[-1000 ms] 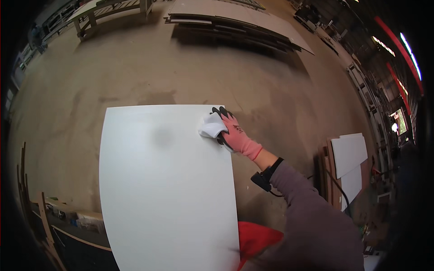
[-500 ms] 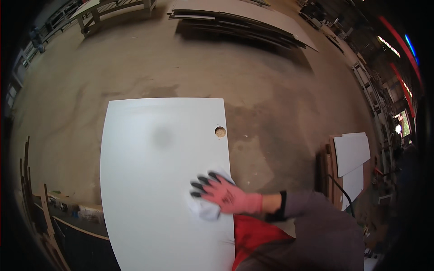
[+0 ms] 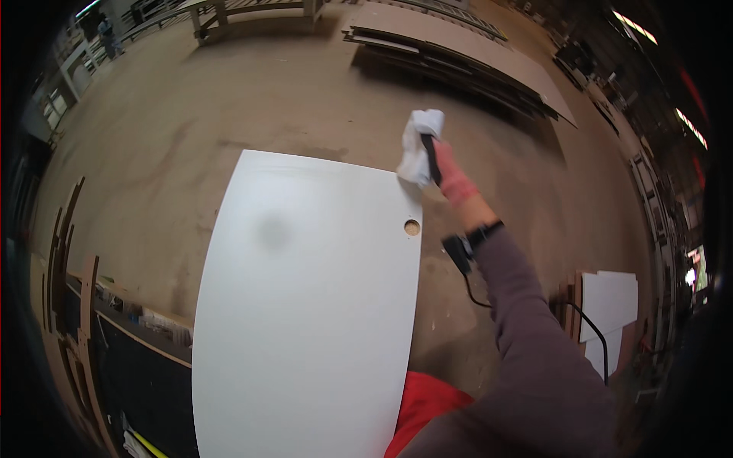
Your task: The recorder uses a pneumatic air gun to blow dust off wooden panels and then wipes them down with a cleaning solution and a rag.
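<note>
My right hand [image 3: 447,168], in a pink glove with black fingertips, is closed on a crumpled white cloth [image 3: 418,145]. The cloth hangs at the far right corner of a large white panel [image 3: 305,290], its lower end by the panel's edge. A round hole [image 3: 412,227] with a bare wood-coloured bottom is cut near the panel's right edge, just below the hand. On my right wrist are a dark band and a small black device [image 3: 460,250] with a cable. My left hand is out of the picture.
Stacked boards [image 3: 473,49] lie at the far right, beside a wooden workbench [image 3: 263,15]. White offcuts [image 3: 607,305] stand at the right. Wooden strips [image 3: 85,298] and a black surface [image 3: 149,382] are at the left. Far left, a person [image 3: 108,34] stands in the background.
My right hand has moved away from me with the cloth, from the panel's middle right to its far right corner, and the hand has turned edge-on. The view has shifted and tilted.
</note>
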A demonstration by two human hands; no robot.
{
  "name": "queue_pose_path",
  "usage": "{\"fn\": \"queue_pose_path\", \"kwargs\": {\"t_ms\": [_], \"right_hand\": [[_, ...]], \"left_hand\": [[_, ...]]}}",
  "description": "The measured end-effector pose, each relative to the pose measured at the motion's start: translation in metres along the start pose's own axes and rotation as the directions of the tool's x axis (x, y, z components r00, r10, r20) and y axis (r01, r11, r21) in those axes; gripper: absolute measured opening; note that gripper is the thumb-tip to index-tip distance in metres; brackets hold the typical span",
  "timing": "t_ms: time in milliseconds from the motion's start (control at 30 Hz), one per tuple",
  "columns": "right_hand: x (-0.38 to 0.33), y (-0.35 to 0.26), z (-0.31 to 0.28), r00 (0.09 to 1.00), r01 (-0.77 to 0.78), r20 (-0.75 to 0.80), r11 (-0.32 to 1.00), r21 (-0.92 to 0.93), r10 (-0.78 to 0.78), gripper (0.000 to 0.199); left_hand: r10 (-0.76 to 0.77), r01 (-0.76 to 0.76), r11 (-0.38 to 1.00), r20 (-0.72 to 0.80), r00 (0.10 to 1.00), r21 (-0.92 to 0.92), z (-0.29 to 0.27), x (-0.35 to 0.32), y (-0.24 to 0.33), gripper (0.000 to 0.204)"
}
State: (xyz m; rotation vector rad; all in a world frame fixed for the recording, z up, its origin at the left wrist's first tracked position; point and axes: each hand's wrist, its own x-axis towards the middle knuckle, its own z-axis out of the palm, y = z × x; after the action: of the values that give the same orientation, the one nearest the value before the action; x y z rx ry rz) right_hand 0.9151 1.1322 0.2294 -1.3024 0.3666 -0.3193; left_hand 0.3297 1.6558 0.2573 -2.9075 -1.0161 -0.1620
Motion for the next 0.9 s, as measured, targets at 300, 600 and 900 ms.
{"fn": "queue_pose_path", "kwargs": {"t_ms": [300, 600, 900], "right_hand": [[-0.134, -0.012, 0.075, 0.649, 0.759, 0.743, -0.196, -0.621, 0.162, 0.062], [-0.128, 0.071, 0.265, 0.468, 0.884, 0.797, 0.201, -0.423, -0.382, 0.053], [-0.314, 0.063, 0.281, -0.184, 0.772, 0.944, 0.554, 0.312, -0.275, 0.034]], "left_hand": [[-0.034, 0.035, 0.998, 0.035, 0.999, -0.055, -0.005, 0.017, 0.013, 0.045], [-0.013, 0.015, 0.997, 0.031, 0.999, -0.077, -0.007, 0.023, 0.021, 0.044], [-0.128, 0.139, 0.984, 0.096, 0.987, -0.114, -0.019, 0.026, 0.023, 0.046]]}}
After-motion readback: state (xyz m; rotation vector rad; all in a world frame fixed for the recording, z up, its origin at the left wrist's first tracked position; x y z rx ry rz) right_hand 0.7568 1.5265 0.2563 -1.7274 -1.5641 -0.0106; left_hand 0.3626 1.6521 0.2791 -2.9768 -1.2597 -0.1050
